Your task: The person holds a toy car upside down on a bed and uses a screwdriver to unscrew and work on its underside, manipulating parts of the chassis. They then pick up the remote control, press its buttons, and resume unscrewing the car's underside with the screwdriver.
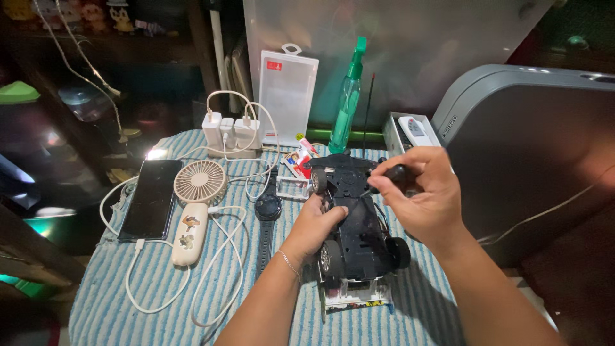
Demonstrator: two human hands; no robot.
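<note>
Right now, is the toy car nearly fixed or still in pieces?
Done: the toy car lies upside down, all visible wheels on. In hand: the left hand steadies it while the right hand works a black-handled screwdriver at its underside. Left: I can't tell which screws remain; it isn't turned upright yet.

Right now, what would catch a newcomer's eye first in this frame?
The upturned black toy car at centre, steadied by the left hand while the right hand holds a dark-handled tool to its underside. To the left on the striped blue cloth lie a cream handheld fan and a dark phone; a green spray bottle stands behind.
</note>
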